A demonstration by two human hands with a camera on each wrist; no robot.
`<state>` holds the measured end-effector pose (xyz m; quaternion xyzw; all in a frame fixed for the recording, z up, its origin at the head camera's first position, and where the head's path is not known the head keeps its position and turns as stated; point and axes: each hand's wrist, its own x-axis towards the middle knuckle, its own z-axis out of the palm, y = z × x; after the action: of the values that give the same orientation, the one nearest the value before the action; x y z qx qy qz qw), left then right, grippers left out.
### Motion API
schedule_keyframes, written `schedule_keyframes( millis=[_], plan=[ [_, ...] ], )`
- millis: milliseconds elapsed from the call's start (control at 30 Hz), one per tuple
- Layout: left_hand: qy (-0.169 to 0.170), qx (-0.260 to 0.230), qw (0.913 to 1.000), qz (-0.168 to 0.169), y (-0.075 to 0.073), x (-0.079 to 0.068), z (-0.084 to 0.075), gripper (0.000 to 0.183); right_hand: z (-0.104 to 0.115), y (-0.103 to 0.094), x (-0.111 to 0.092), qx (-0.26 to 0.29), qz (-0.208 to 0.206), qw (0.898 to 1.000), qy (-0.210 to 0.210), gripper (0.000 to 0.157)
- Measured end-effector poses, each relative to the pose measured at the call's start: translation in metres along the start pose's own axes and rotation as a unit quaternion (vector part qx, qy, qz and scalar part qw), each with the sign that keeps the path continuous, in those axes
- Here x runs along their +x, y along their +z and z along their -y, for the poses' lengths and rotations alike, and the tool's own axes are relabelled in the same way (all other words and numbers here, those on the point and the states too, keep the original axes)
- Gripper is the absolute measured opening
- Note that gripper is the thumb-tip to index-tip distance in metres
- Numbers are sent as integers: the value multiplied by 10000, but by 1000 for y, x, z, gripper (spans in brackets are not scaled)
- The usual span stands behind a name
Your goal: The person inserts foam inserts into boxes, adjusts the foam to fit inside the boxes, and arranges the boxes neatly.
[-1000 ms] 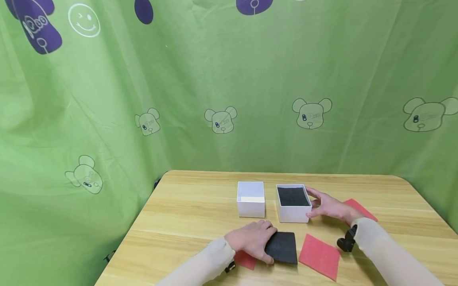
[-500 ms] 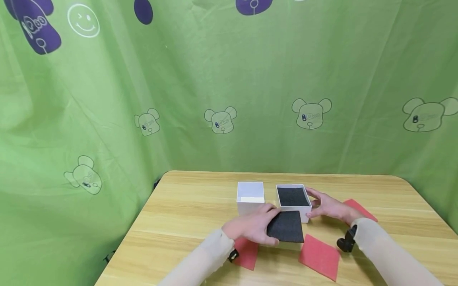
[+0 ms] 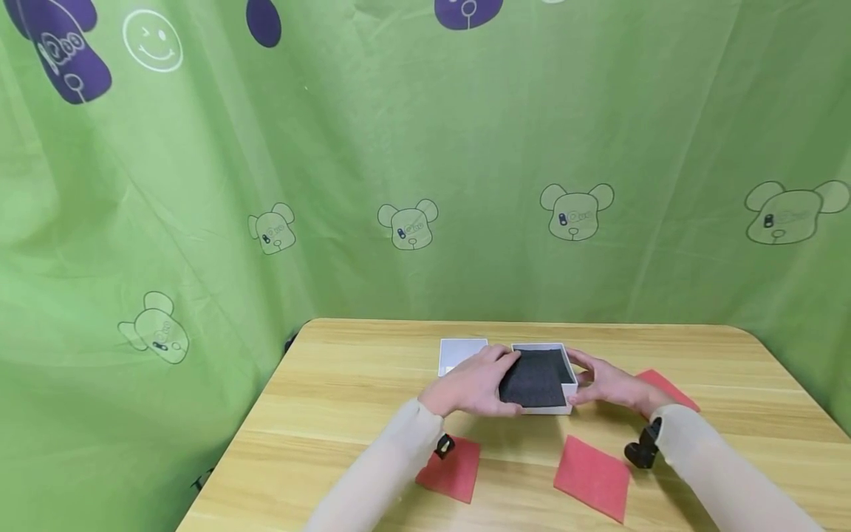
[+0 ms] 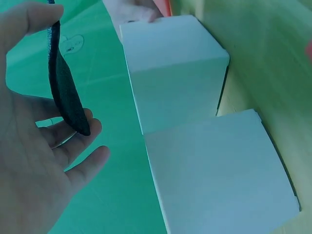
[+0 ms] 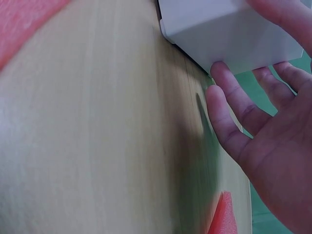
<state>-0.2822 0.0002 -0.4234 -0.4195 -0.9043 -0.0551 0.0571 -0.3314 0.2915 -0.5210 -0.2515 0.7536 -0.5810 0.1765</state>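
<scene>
My left hand point(image 3: 473, 383) pinches a square black foam sheet point(image 3: 532, 383) by its left side, thumb at the near edge and fingers at the far one. The sheet overlaps the front of a white open box point(image 3: 547, 411) in the head view. In the left wrist view the sheet point(image 4: 67, 90) is seen nearly edge-on, raised above the boxes. More black foam point(image 3: 564, 366) fills the box. My right hand point(image 3: 610, 384) grips the box's right side; the right wrist view shows fingertips against the white wall point(image 5: 229, 41).
A second white open box point(image 3: 462, 347) stands just left, partly hidden by my left hand. Red foam sheets lie on the wooden table point(image 3: 332, 414): one below my left wrist point(image 3: 459, 473), one nearer the front point(image 3: 592, 480), one behind my right wrist point(image 3: 671, 388). A green curtain hangs behind.
My left hand has lifted the black foam sheet off the table and carried it away from me, up to the right-hand box. My right hand stays on that box.
</scene>
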Motion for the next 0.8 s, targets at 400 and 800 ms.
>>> schedule_keyframes(
  millis=[400,800],
  plan=[
    [-216,5,9998,1,14,26,7,80,-2,-2,-1,-85,-5,10000,-40,98],
    [-581,-84,9980,228,23,47,8,79,0,-1,-1,-197,37,9998,9,96]
  ],
)
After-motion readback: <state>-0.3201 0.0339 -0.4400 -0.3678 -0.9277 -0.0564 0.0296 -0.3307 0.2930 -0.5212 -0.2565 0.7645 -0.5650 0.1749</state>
